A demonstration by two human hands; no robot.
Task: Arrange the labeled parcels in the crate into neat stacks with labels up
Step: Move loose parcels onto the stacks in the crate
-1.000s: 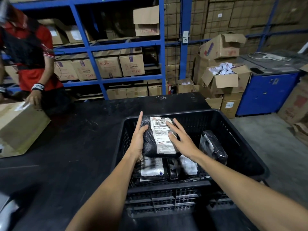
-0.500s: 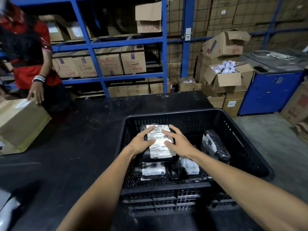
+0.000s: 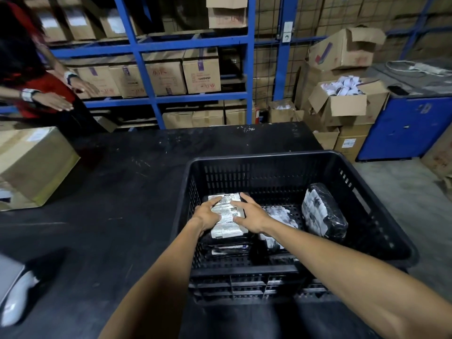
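A black slatted crate (image 3: 269, 159) stands on a dark table. In its left part a black-wrapped parcel (image 3: 226, 221) lies label up on top of other parcels (image 3: 227, 250). My left hand (image 3: 208, 215) presses on the parcel's left side and my right hand (image 3: 249, 215) on its right side, fingers spread over the white label. Another parcel (image 3: 278, 216) lies flat in the middle, partly hidden by my right forearm. A third black parcel (image 3: 322, 214) leans tilted against the crate's right wall, its label facing left.
The dark table (image 3: 122, 192) carries a large cardboard box (image 3: 31, 165) at the far left, where another person (image 3: 29, 77) stands with hands held out. Blue shelving (image 3: 151, 99) with cartons stands behind. Open cartons (image 3: 342, 106) and a blue cabinet (image 3: 403, 128) are at the right.
Both my hands have lowered the labeled parcel from above the crate onto the left stack. The other person's hands have lifted off the cardboard box.
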